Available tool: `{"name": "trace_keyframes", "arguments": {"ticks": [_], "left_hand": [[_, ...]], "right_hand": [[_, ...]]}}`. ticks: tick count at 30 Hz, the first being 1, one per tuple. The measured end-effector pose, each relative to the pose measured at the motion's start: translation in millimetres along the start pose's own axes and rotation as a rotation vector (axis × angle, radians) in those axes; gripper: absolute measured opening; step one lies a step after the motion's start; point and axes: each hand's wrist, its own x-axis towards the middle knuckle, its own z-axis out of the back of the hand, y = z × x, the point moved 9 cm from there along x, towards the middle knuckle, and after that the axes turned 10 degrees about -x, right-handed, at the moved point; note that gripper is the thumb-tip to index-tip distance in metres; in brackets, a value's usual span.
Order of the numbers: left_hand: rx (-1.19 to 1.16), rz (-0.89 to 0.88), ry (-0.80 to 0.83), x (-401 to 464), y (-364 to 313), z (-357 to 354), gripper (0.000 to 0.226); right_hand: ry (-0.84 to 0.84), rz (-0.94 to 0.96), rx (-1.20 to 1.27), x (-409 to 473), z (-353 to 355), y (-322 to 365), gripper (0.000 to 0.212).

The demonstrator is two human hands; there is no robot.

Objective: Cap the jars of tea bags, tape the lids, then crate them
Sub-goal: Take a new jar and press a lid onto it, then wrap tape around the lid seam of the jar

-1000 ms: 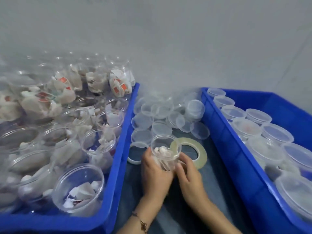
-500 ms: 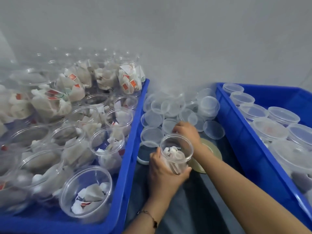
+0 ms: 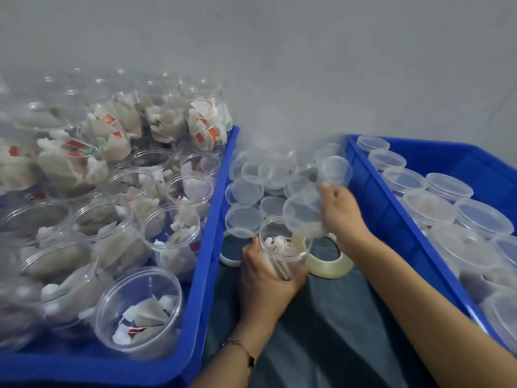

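1. Between the two blue bins, in the head view, the left hand [image 3: 267, 278] grips the open jar [image 3: 284, 247] of tea bags; the right hand [image 3: 342, 211] pinches two lids [image 3: 303, 210] (stuck together, perhaps).
2. Both lids could drop on, jamming the cap.
3. One tape roll [image 3: 328, 261]; about ten loose lids.
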Motion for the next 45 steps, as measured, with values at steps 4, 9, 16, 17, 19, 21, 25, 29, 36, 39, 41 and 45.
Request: {"name": "trace_keyframes", "arguments": {"ticks": [4,9,16,17,19,21,25,29,36,39,41,45], "left_hand": [[0.000,0.012,0.015,2,-1,1,0.095],[0.025,0.035,0.068,1,4,-4,0.100],[0.062,-0.021,0.085,3,-2,-7,0.093],[0.065,-0.018,0.100,3,-1,-9,0.094],[0.091,0.017,0.156,1,-1,-13,0.093],[0.153,-0.025,0.175,0,-4,-13,0.077],[0.110,-0.028,0.153,-1,-1,-8,0.049],[0.157,-0.047,0.128,-1,2,-10,0.049],[0.263,0.024,0.167,2,1,-16,0.092],[0.240,0.069,0.183,5,5,-16,0.098],[0.232,0.054,0.192,4,4,-18,0.091],[0.076,0.140,0.096,1,6,-9,0.097]], "right_hand": [[0.185,0.075,-0.182,-14,-28,1,0.015],[0.312,0.562,-0.354,-51,-47,49,0.027],[0.352,0.872,-0.972,-79,-72,54,0.050],[0.300,0.874,-1.016,-81,-73,54,0.049],[0.205,0.791,-1.099,-82,-75,51,0.050],[0.095,0.662,-1.182,-81,-75,47,0.050],[0.022,0.495,-1.266,-80,-78,42,0.051],[0.060,0.544,-1.233,-79,-76,42,0.060],[0.117,0.706,-1.121,-75,-67,45,0.060],[0.166,0.780,-1.112,-75,-67,48,0.059],[0.231,0.809,-1.089,-75,-66,49,0.058],[0.490,0.769,-0.970,-73,-70,47,0.059]]}}
